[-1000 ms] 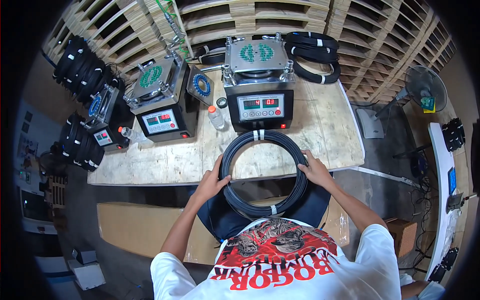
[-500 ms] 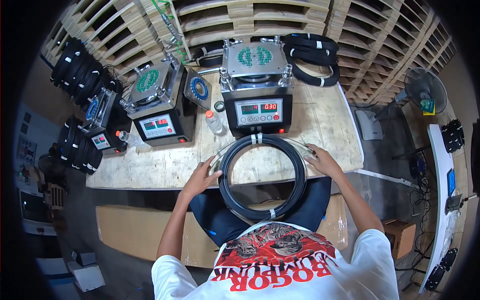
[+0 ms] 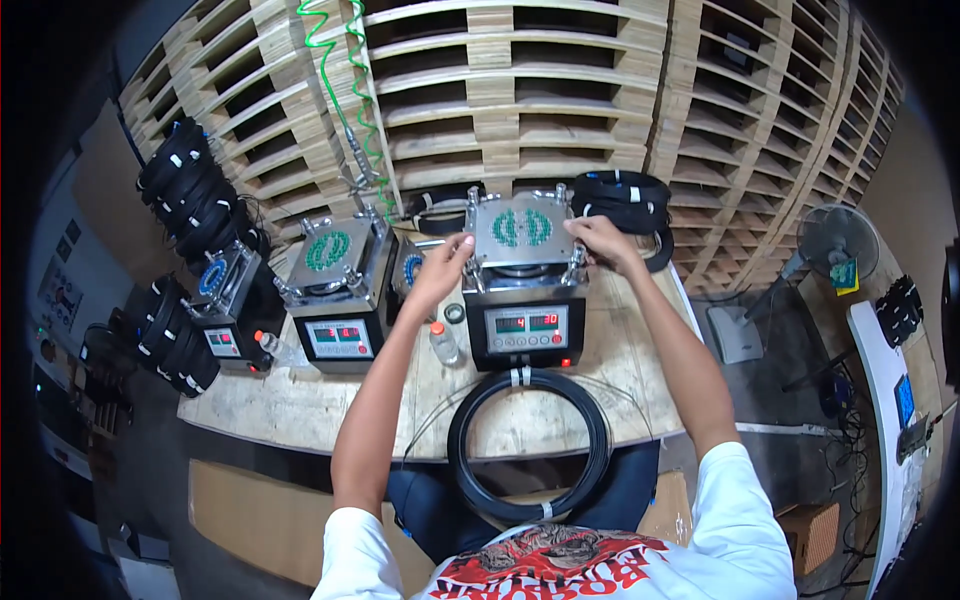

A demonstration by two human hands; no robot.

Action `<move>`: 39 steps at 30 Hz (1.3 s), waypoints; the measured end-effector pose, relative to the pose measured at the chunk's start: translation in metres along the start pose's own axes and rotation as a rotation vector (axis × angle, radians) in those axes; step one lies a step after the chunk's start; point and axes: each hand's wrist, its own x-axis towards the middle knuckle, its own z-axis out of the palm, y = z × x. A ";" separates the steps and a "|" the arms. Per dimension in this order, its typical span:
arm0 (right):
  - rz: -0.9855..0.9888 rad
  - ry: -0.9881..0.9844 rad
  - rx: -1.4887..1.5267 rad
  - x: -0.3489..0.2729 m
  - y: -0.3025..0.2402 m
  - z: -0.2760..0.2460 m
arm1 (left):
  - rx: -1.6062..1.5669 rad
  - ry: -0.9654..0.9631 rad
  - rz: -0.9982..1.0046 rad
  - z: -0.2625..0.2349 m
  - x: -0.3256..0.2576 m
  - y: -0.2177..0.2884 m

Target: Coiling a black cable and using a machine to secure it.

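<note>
My left hand [image 3: 443, 268] is at the left edge of a square metal top plate [image 3: 545, 247] on a polishing machine [image 3: 526, 335]. On the opposite edge, beside a corner post, my right hand [image 3: 604, 243] has closed on the same plate. Some fingertips of both hands are hidden behind the plate's edges. A ring of green pieces [image 3: 521, 228] is set in the plate's middle. In front of the machine a coil of black cable [image 3: 602, 455], bound with white ties, hangs over the table's front edge toward my lap, its thin loose ends splayed to both sides.
Two similar machines [image 3: 340, 338] stand to the left on the wooden table [image 3: 300, 410]. A clear bottle with an orange cap [image 3: 444, 345] and a small dark ring [image 3: 455, 313] are beside my left forearm. More black coils [image 3: 625, 195] lie behind; a fan [image 3: 840, 245] stands right.
Both hands have left the cable coil and reached forward to the machine's top plate. The coil stays at the table edge. The view has tilted up.
</note>
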 end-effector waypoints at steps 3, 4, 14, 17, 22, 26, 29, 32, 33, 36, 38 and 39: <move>0.026 0.087 0.127 0.007 0.002 0.017 | 0.096 0.040 -0.074 0.003 0.011 0.001; 0.047 0.101 0.147 0.006 -0.002 0.022 | 0.049 0.025 -0.059 -0.001 0.014 0.004; -0.068 0.133 0.582 0.022 -0.090 0.034 | -0.092 -0.081 -0.077 -0.015 0.017 0.038; -0.062 0.153 0.619 0.043 -0.107 0.053 | 0.048 0.029 -0.042 -0.011 0.043 0.012; 0.021 0.172 0.545 0.068 -0.127 0.094 | 0.338 0.175 0.330 -0.006 0.054 -0.001; -0.077 0.101 0.570 0.066 -0.136 0.106 | 0.253 0.194 0.235 -0.008 0.068 -0.034; -0.147 0.074 0.501 0.054 -0.123 0.089 | 0.051 0.182 0.149 -0.012 0.078 -0.055; -0.264 0.205 0.094 0.039 -0.084 0.061 | -0.081 0.050 0.102 -0.025 0.097 -0.069; -0.327 0.312 -0.104 0.034 -0.063 0.048 | -0.012 0.023 0.034 -0.021 0.100 -0.063; -0.393 0.448 -0.327 0.015 -0.043 0.055 | -0.067 0.008 0.066 -0.035 0.103 -0.075; -0.346 0.513 -0.387 0.005 -0.027 0.056 | -0.018 -0.033 0.004 -0.030 0.101 -0.061; -0.309 0.490 -0.386 0.007 -0.014 0.056 | -0.097 -0.041 0.016 -0.025 0.099 -0.054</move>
